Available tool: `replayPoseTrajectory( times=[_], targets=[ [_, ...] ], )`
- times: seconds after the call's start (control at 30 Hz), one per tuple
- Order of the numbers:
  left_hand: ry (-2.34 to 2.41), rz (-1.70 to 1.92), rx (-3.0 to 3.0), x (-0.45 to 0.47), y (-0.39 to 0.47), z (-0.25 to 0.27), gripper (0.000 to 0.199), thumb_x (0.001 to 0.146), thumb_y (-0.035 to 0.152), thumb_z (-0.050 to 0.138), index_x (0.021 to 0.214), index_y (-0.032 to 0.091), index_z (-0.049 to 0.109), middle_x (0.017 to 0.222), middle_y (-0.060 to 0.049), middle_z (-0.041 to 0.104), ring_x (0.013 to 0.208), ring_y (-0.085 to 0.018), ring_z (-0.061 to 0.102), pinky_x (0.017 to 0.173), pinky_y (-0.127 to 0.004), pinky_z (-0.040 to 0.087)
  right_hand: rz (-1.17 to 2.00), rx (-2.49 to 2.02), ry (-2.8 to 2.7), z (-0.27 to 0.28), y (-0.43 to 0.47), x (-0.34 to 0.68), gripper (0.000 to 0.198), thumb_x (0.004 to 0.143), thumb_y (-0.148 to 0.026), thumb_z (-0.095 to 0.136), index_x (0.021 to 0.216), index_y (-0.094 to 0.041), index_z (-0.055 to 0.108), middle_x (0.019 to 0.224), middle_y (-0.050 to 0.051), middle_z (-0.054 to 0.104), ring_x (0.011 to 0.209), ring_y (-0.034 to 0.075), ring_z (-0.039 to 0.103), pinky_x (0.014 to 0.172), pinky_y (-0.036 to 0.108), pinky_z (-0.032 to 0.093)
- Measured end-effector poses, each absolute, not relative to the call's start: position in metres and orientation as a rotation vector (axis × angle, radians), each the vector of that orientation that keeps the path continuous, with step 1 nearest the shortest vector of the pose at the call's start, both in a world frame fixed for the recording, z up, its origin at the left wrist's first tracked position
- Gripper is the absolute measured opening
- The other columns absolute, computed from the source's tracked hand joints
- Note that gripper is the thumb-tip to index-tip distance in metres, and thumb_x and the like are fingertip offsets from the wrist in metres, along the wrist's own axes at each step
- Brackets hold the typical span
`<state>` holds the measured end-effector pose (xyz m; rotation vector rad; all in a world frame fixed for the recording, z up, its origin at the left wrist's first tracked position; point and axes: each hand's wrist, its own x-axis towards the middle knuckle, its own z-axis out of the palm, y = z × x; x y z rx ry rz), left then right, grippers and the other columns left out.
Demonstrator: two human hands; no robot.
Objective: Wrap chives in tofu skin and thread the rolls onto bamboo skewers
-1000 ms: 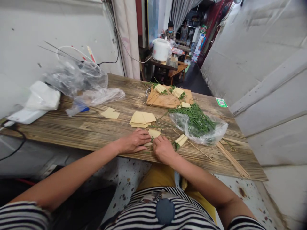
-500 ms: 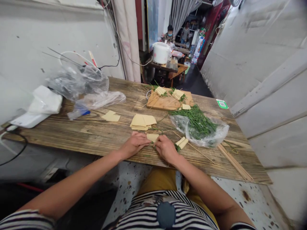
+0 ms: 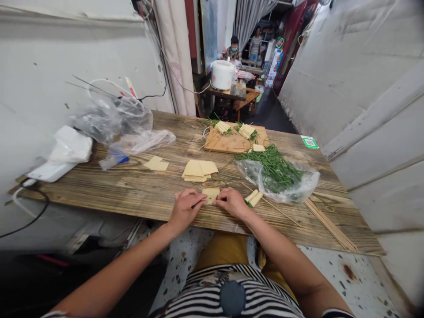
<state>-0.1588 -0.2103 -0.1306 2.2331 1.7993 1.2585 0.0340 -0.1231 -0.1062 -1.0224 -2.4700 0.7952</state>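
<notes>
A pale yellow tofu sheet (image 3: pixel 210 193) lies at the table's front between my hands. My left hand (image 3: pixel 186 206) pinches its near left corner with thumb and forefinger. At the near right corner, the fingertips of my right hand (image 3: pixel 233 203) are closed on the sheet. Just beyond sits a stack of tofu sheets (image 3: pixel 198 169). Two rolled tofu sheets (image 3: pixel 254 198) with green ends lie right of my right hand, on a thin skewer (image 3: pixel 281 211). A heap of green chives (image 3: pixel 274 170) rests on a clear plastic bag (image 3: pixel 306 179) farther right.
A cutting board (image 3: pixel 220 145) at the back carries skewered rolls (image 3: pixel 247 131). Bare skewers (image 3: pixel 331 225) lie at the right edge. Loose sheets (image 3: pixel 156 163), plastic bags (image 3: pixel 115 119) and a white device (image 3: pixel 53 171) are at left. Two people are beyond a white cooker (image 3: pixel 221 75).
The sheet between my hands now lies flatter, with more of its surface showing. My left hand has turned and its fingers have lifted; the right has shifted slightly. The view has moved a little.
</notes>
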Motion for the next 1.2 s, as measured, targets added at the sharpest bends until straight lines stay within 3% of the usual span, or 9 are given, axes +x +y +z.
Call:
replayPoseTrajectory(
  times=[0.13, 0.27, 0.5, 0.67, 0.73, 0.9, 1.03, 1.2],
  targets=[
    [1.765, 1.156, 2.446, -0.158, -0.217, -0.129, 0.02, 0.094, 0.021, 0.053, 0.101, 0.026, 0.071, 0.082, -0.001, 0.075, 0.092, -0.021, 0.06, 0.086, -0.041, 0.032, 0.743, -1.027, -2.555, -0.102, -0.124, 0.031, 0.02, 0.087, -0.024, 0.066, 0.068, -0.018, 0.07, 0.07, 0.0, 0.065, 0.071, 0.013, 0.054, 0.068, 0.024, 0.036],
    [1.8, 1.049, 2.536, -0.157, -0.221, -0.128, 0.027, 0.095, 0.017, 0.048, 0.108, 0.026, 0.069, 0.082, -0.002, 0.074, 0.094, -0.021, 0.06, 0.088, -0.042, 0.029, 0.719, -1.115, -2.554, -0.098, -0.126, 0.028, 0.014, 0.084, -0.023, 0.069, 0.07, -0.017, 0.069, 0.073, 0.002, 0.068, 0.071, 0.014, 0.055, 0.07, 0.025, 0.036],
    [1.812, 0.927, 2.587, -0.149, -0.224, -0.121, 0.026, 0.094, 0.018, 0.044, 0.102, 0.024, 0.068, 0.097, -0.006, 0.073, 0.102, -0.024, 0.056, 0.092, -0.045, 0.029, 0.827, -1.227, -2.505, -0.093, -0.125, 0.024, 0.013, 0.079, -0.023, 0.072, 0.069, -0.017, 0.065, 0.069, 0.0, 0.062, 0.066, 0.013, 0.053, 0.062, 0.023, 0.034],
    [1.868, 0.877, 2.638, -0.146, -0.225, -0.119, 0.015, 0.093, 0.027, 0.054, 0.097, 0.023, 0.068, 0.111, -0.008, 0.067, 0.113, -0.026, 0.051, 0.093, -0.043, 0.029, 0.515, -1.024, -2.467, -0.098, -0.135, 0.024, 0.012, 0.078, -0.016, 0.072, 0.086, -0.016, 0.062, 0.091, 0.004, 0.059, 0.084, 0.016, 0.051, 0.073, 0.026, 0.039],
    [1.858, 0.881, 2.651, -0.147, -0.223, -0.119, 0.015, 0.094, 0.024, 0.052, 0.095, 0.024, 0.067, 0.104, -0.005, 0.069, 0.107, -0.023, 0.052, 0.091, -0.041, 0.028, 0.356, -0.882, -2.555, -0.103, -0.139, 0.026, 0.004, 0.087, -0.015, 0.063, 0.082, -0.016, 0.062, 0.087, 0.005, 0.058, 0.086, 0.018, 0.049, 0.075, 0.027, 0.039],
    [1.835, 0.812, 2.641, -0.145, -0.221, -0.12, 0.015, 0.096, 0.023, 0.05, 0.094, 0.024, 0.065, 0.093, -0.003, 0.07, 0.101, -0.022, 0.054, 0.086, -0.04, 0.026, 0.052, -0.675, -2.703, -0.11, -0.144, 0.037, 0.022, 0.096, -0.025, 0.052, 0.08, -0.016, 0.063, 0.088, 0.007, 0.058, 0.086, 0.019, 0.046, 0.075, 0.03, 0.037],
    [1.912, 0.826, 2.643, -0.144, -0.225, -0.122, 0.013, 0.095, 0.024, 0.052, 0.093, 0.024, 0.065, 0.105, -0.004, 0.068, 0.105, -0.023, 0.051, 0.087, -0.041, 0.026, -0.007, -0.623, -2.774, -0.107, -0.144, 0.046, 0.019, 0.094, -0.032, 0.057, 0.083, -0.017, 0.064, 0.093, 0.007, 0.058, 0.091, 0.02, 0.045, 0.077, 0.032, 0.037],
    [1.82, 0.67, 2.689, -0.147, -0.229, -0.124, 0.015, 0.096, 0.022, 0.049, 0.101, 0.022, 0.064, 0.101, -0.006, 0.066, 0.1, -0.022, 0.05, 0.082, -0.038, 0.03, 0.007, -0.616, -2.843, -0.106, -0.145, 0.044, 0.019, 0.097, -0.023, 0.051, 0.084, -0.017, 0.063, 0.089, 0.006, 0.058, 0.089, 0.02, 0.044, 0.075, 0.031, 0.035]
  ],
)
